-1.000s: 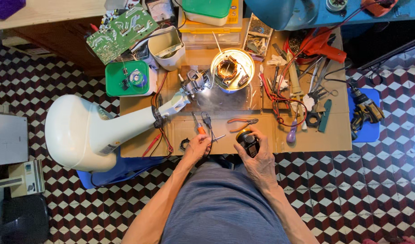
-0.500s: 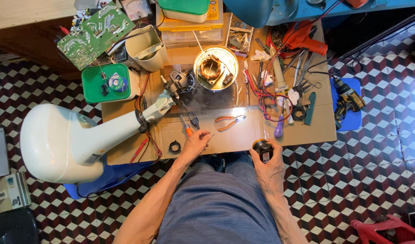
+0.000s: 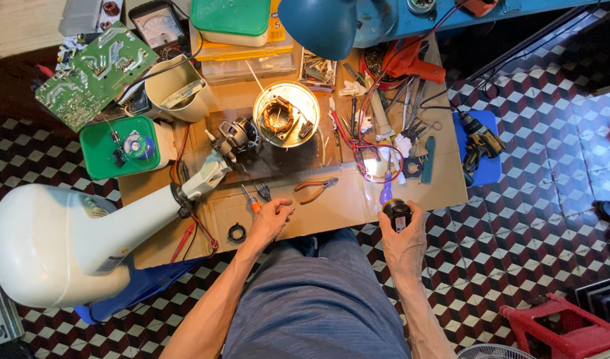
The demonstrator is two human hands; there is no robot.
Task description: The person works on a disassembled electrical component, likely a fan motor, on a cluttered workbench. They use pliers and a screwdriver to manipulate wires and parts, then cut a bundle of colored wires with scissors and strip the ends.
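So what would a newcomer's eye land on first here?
Probably the big white fan base lying at the left edge of the cluttered cardboard-topped table. Next, the lit round dish holding a copper motor winding at centre. The right hand holds a small dark cylinder at the table's near edge.

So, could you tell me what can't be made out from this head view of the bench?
- Right hand grips a small dark round part; its fingers cover the lower half, so its kind is unclear.
- Left hand: whether the curled fingers pinch anything is too small to tell.
- Blue lamp shade hides the bench behind it.
- White fan base: its underside faces away.
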